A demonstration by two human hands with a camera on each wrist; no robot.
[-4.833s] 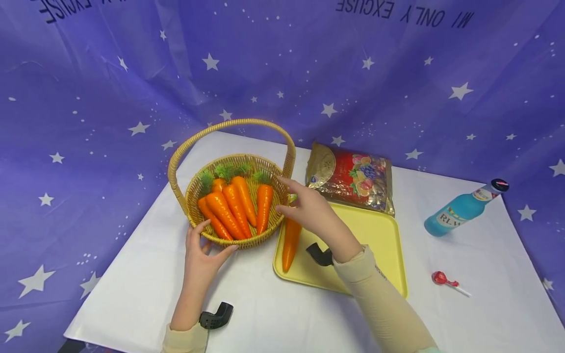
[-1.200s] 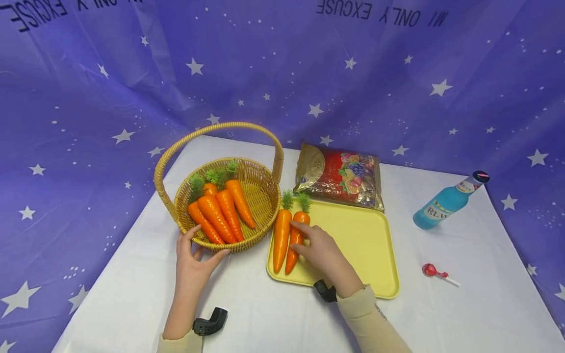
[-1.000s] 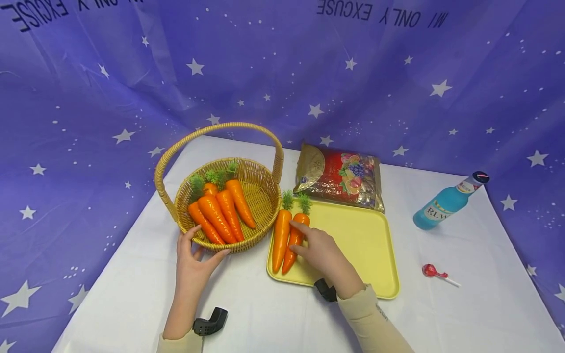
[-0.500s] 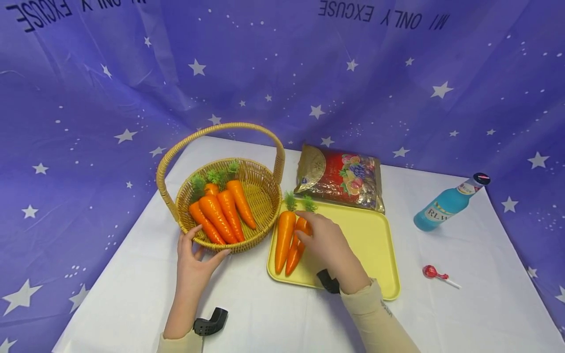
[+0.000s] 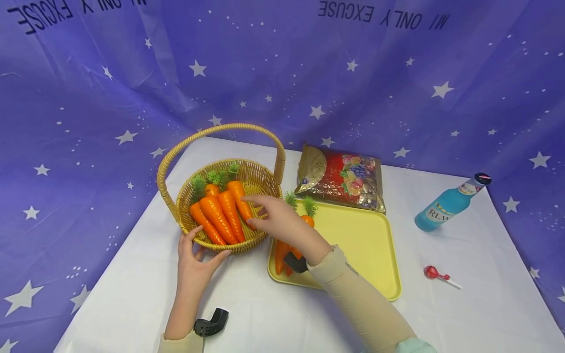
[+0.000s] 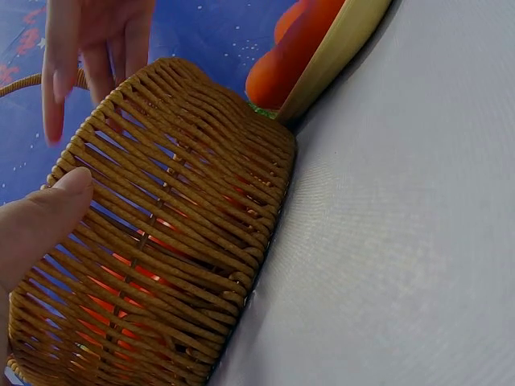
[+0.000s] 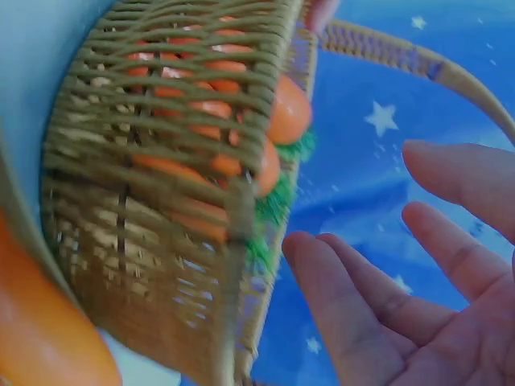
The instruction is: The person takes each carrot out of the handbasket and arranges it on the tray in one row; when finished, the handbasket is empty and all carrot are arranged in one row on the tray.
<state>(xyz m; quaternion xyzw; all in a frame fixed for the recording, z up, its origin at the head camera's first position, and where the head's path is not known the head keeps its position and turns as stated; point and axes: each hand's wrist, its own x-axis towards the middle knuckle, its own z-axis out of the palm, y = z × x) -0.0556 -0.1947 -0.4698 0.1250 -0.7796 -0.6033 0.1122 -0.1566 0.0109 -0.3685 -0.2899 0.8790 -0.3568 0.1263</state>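
Observation:
A wicker basket [image 5: 258, 171] with a tall arched handle holds several orange carrots [image 5: 218, 218] with green tops. My left hand [image 5: 194, 267] holds its near rim, the thumb pressed against the woven side, as the left wrist view shows on the basket wall [image 6: 185, 185]. Over the basket's right side is my right hand [image 5: 280, 220], fingers and thumb spread around the rightmost carrot [image 5: 240, 196]. In the right wrist view that right hand [image 7: 402, 297] has nothing between its fingers. Two more carrots [image 5: 282, 257] lie on the yellow tray [image 5: 353, 235], partly hidden under the right forearm.
Behind the tray lies a red and gold packet [image 5: 340, 176] with fruit printed on it. A blue bottle [image 5: 450, 208] stands at the right, with a red lollipop [image 5: 434, 273] in front of it. A starry purple cloth [image 5: 282, 63] hangs behind the white table [image 5: 247, 314].
Two carrots have moved from the basket to the tray's left side. My right hand let go of the second and swung left, back over the basket. My left hand stays at the rim.

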